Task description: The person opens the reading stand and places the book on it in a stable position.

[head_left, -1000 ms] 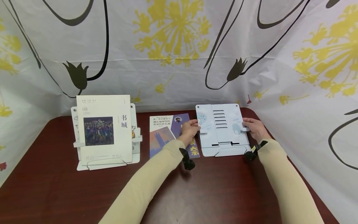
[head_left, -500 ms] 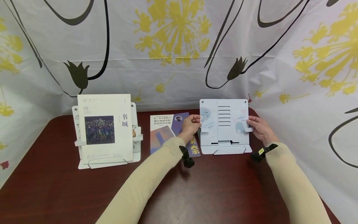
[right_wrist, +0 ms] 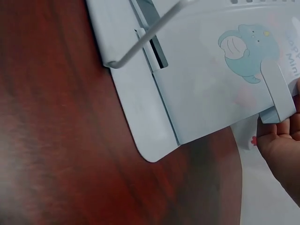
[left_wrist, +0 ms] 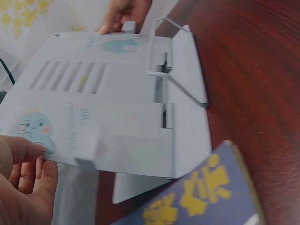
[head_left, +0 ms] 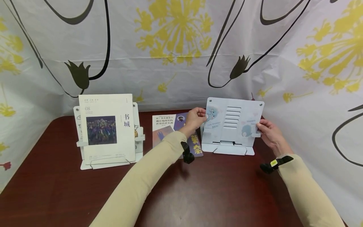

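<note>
A white book stand (head_left: 233, 119) with slots and blue cartoon prints is upright at the back right of the table, its back panel raised from its base (right_wrist: 136, 117). My left hand (head_left: 194, 119) pinches the panel's left edge, thumb on the front in the left wrist view. On the opposite edge, my right hand (head_left: 273, 135) grips the panel beside the right side clip (right_wrist: 277, 91). A wire page holder (head_left: 229, 149) lies along the base. No book rests on this stand.
Further left, a second white stand (head_left: 139, 145) bears a cream book (head_left: 120, 138) with a dark picture. Between the stands, overlapping books (head_left: 163, 121) lie on the dark red table (head_left: 181, 192), close to my left hand. A patterned cloth (head_left: 175, 85) hangs behind.
The stand's panel has risen to a steeper angle and turned a little, its top shifting right. Both hands have moved with it, the right one outward.
</note>
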Demonstrator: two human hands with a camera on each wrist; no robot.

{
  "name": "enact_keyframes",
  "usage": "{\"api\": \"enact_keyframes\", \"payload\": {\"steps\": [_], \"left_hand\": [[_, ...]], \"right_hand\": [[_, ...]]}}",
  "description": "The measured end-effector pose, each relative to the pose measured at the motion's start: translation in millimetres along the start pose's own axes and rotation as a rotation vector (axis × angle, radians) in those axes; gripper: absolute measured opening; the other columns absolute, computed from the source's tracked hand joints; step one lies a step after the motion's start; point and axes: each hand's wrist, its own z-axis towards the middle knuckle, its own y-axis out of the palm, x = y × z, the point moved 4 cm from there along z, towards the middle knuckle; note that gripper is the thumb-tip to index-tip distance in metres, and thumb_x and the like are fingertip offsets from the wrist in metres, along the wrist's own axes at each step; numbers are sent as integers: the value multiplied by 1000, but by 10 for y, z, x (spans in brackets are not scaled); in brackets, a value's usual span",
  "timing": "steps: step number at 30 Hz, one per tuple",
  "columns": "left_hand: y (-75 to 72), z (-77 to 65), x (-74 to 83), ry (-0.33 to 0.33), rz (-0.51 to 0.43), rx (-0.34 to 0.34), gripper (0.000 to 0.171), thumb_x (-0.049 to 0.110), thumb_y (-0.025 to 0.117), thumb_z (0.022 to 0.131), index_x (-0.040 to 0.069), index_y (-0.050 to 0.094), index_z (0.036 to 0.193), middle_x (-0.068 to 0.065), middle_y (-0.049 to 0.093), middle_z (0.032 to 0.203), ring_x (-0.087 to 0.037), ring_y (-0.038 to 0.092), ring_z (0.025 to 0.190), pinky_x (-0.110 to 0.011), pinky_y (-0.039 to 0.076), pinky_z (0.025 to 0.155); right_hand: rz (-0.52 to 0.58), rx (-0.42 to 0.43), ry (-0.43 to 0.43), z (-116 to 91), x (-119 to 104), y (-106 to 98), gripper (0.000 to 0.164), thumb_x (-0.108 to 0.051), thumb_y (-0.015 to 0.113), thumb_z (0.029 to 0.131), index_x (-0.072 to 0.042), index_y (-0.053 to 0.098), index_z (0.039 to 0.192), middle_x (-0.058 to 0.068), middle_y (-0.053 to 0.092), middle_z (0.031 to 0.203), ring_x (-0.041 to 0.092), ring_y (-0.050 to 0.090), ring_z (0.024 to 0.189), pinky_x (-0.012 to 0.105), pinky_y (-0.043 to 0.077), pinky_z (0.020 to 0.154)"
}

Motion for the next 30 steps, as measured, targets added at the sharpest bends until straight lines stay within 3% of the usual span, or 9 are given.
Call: {"api": "enact_keyframes", "payload": {"steps": [5, 7, 11, 14, 16, 19, 21, 30], "left_hand": [[-44, 66, 213, 77, 54, 37, 25, 0, 69, 80, 2, 65, 104, -10, 68, 97, -19, 64, 87, -17, 49, 67], [-71, 79, 337, 159, 85, 85, 26, 1, 69, 80, 3, 65, 106, -10, 67, 98, -19, 64, 88, -17, 49, 70], [-77, 50, 689, 388, 182, 154, 29, 5, 70, 82, 5, 65, 110, -8, 65, 103, -18, 61, 95, -16, 46, 81], [28, 4, 934, 491, 262, 94, 29, 8, 70, 84, 8, 65, 113, -5, 65, 108, -15, 59, 100, -14, 43, 84], [131, -31, 1031, 509, 312, 15, 29, 11, 69, 85, 10, 65, 114, -2, 66, 112, -12, 59, 103, -12, 43, 86], [296, -83, 1075, 503, 400, -80, 28, 12, 67, 87, 12, 65, 116, 1, 65, 116, -8, 58, 107, -10, 42, 87], [379, -118, 1064, 508, 471, -108, 28, 14, 66, 88, 15, 65, 116, 3, 65, 117, -7, 58, 109, -10, 42, 88], [557, -190, 1041, 621, 668, -93, 31, 18, 64, 90, 19, 63, 121, 5, 62, 121, -12, 55, 111, -21, 45, 90]], "right_hand": [[68, 1, -25, -105, -12, 31, 26, 6, 45, 95, -8, 64, 86, 0, 65, 83, 11, 58, 76, 23, 46, 67], [65, 9, -34, -142, -16, 47, 25, 6, 46, 94, -8, 65, 86, 0, 66, 83, 11, 58, 76, 23, 46, 67], [72, 10, -64, -217, -18, 74, 25, 7, 47, 94, -7, 66, 85, 1, 66, 80, 11, 59, 74, 22, 45, 66], [96, 6, -100, -279, -17, 84, 27, 9, 45, 93, -6, 66, 84, 1, 66, 78, 11, 60, 71, 22, 45, 64], [105, 11, -118, -314, -11, 88, 29, 10, 45, 93, -5, 67, 83, 2, 67, 76, 11, 60, 69, 21, 45, 63], [97, 21, -124, -371, -3, 86, 30, 10, 44, 94, -5, 67, 83, 2, 68, 77, 10, 61, 70, 21, 47, 63], [74, 28, -112, -411, 13, 85, 30, 10, 44, 94, -6, 67, 83, 1, 68, 78, 10, 61, 71, 21, 47, 64], [-42, 43, -103, -633, 11, 106, 24, 4, 49, 94, -10, 67, 88, -2, 66, 83, 9, 59, 74, 21, 45, 65]]}}
